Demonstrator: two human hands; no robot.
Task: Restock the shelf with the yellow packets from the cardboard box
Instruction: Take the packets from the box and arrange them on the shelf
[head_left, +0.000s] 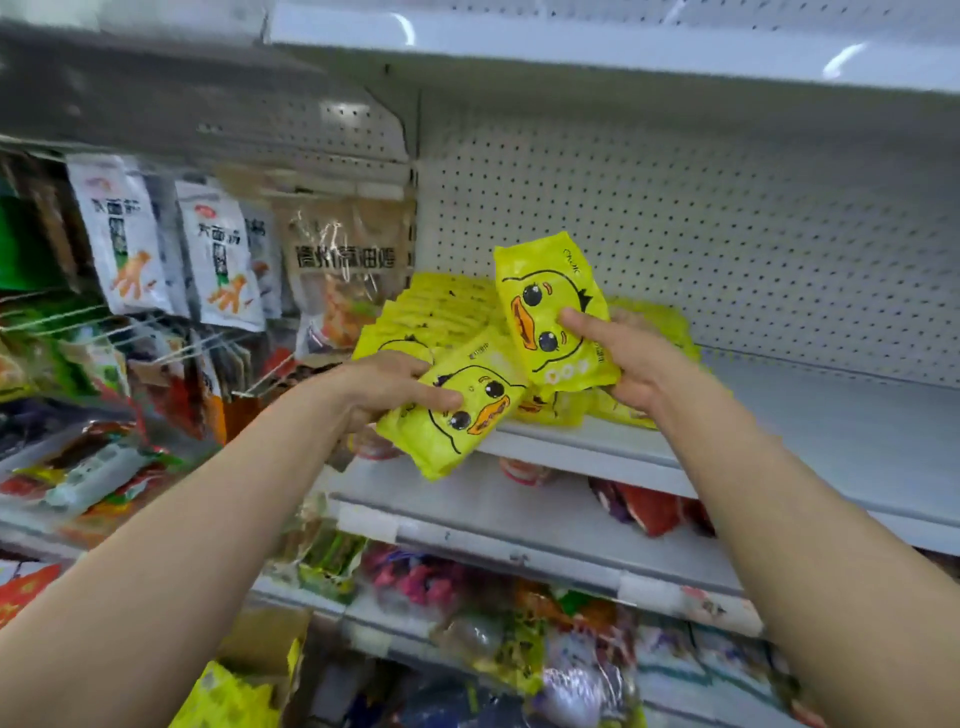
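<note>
Two bare forearms, nearest the camera, rising from 7 and 5 o'clock toward centre. Cardboard box, 6 o'clock low, partly seen, yellow packaging showing at its front. Hanging snack bags, white with orange print, 10 o'clock, blurred. Left hand, centre-left: grasps a yellow packet with a duck face, thumb across its front, packet tilted and overhanging the shelf edge. Row of yellow packets, stacked leaning on the shelf behind the left hand, 12 o'clock of it. Right hand, centre-right: grasps a second yellow packet, near upright, thumb on the duck face, above more yellow packets lying on the shelf. White pegboard back panel, 2 o'clock.
</note>
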